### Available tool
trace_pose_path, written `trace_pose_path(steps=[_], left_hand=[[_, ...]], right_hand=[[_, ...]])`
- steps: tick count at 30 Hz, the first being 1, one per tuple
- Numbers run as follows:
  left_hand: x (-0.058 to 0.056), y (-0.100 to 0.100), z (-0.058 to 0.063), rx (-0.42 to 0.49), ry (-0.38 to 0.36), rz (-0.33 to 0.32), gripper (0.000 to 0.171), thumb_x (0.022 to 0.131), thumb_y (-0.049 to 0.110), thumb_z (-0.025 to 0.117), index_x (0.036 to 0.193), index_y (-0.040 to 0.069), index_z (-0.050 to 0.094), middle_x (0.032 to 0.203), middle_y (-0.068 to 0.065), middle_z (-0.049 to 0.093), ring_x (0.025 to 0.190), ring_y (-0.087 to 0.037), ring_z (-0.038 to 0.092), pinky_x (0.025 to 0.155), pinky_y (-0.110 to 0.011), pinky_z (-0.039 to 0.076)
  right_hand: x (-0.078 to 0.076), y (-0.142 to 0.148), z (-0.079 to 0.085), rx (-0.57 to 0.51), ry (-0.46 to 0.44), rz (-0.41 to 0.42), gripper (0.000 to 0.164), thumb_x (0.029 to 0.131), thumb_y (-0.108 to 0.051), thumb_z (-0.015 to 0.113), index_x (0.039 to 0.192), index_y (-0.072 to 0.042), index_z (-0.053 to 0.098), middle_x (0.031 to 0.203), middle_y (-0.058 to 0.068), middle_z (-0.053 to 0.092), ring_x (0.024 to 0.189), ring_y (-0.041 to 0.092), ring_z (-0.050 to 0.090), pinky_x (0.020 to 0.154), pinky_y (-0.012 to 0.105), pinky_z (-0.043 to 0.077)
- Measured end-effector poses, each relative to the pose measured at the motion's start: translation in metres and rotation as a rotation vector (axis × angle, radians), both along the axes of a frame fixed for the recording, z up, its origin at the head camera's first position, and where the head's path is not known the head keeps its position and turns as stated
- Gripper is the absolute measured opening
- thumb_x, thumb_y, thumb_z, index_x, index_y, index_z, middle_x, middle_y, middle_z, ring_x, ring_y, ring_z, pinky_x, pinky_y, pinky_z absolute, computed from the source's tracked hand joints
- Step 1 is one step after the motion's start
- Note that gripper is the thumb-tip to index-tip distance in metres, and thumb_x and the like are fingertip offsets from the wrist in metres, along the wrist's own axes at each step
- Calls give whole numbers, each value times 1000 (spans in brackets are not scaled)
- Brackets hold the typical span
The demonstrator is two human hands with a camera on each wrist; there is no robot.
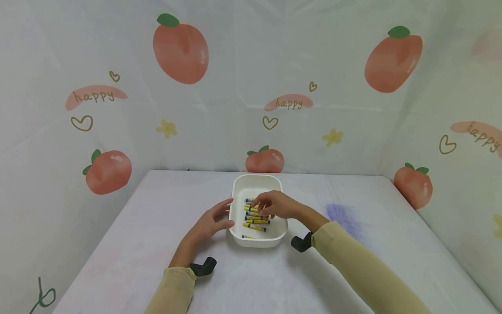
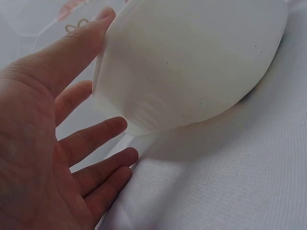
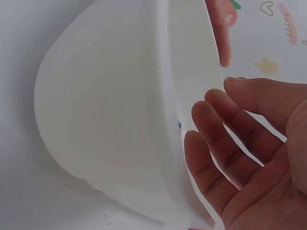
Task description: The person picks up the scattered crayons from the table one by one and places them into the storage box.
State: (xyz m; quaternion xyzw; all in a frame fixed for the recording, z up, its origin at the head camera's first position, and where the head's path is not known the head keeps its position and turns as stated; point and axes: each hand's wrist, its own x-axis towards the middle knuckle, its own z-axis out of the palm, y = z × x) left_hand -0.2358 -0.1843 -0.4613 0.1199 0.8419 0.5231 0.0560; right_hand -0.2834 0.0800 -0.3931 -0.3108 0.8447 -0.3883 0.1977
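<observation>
A white rectangular tray (image 1: 257, 243) stands on the table, with several yellow crayons (image 1: 257, 221) banded in blue lying side by side inside it. My left hand (image 1: 209, 221) is at the tray's left side, its fingers spread; the left wrist view has the thumb (image 2: 98, 24) at the rim and the other fingers beside the outer wall (image 2: 192, 72). Over the tray's right half is my right hand (image 1: 279, 205), hiding some crayon ends. In the right wrist view its fingers (image 3: 206, 124) bend loosely above the rim, and no crayon shows between them.
A white cloth covers the table (image 1: 188, 192), with a blue-purple smudge (image 1: 347, 222) to the right of the tray. Behind it hangs a white backdrop printed with peaches (image 1: 181, 52). Black wrist mounts (image 1: 301, 243) sit under both forearms.
</observation>
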Motion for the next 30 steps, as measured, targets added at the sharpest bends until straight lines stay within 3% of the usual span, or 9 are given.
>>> trace_pose_path(steps=[7, 12, 18, 23, 27, 30], left_hand=[[0, -1, 5, -1, -15, 8, 73, 85, 32, 75, 149, 30, 40, 143, -8, 50, 131, -30, 46, 107, -57, 33], [-1, -4, 5, -15, -18, 8, 73, 85, 32, 75, 149, 29, 40, 144, -9, 49, 131, -30, 45, 107, -56, 33], [-1, -7, 5, -13, -21, 10, 73, 86, 30, 75, 149, 26, 40, 146, -9, 46, 131, -32, 46, 105, -57, 36], [-1, -5, 5, -3, -17, 4, 72, 85, 29, 75, 148, 23, 42, 148, -7, 44, 131, -32, 46, 104, -54, 39], [1, -4, 6, -14, -21, 11, 73, 84, 30, 76, 148, 23, 42, 149, -6, 44, 130, -32, 46, 103, -52, 41], [2, -4, 6, -16, -27, 20, 75, 83, 30, 77, 149, 24, 41, 148, -6, 44, 130, -31, 46, 103, -51, 41]], right_hand=[[0, 9, 1, -37, 30, -35, 28, 90, -1, 65, 118, -1, 65, 90, 3, 65, 79, 18, 61, 63, 34, 56], [2, 17, 2, -95, 45, -45, 27, 90, 1, 63, 117, 1, 64, 89, 5, 65, 80, 29, 63, 60, 34, 55], [7, 30, 0, -163, 66, -137, 20, 91, -4, 63, 111, -3, 66, 88, 10, 64, 77, 31, 62, 61, 40, 55], [12, 44, -5, -242, 92, -219, 18, 92, -7, 63, 109, -2, 66, 91, 21, 64, 75, 31, 61, 64, 45, 55], [15, 53, -11, -284, 109, -259, 18, 92, -5, 63, 109, 1, 66, 93, 23, 65, 78, 40, 61, 63, 41, 55], [19, 60, -16, -303, 127, -285, 18, 92, -3, 62, 108, 4, 65, 91, 18, 66, 76, 36, 62, 61, 36, 55]])
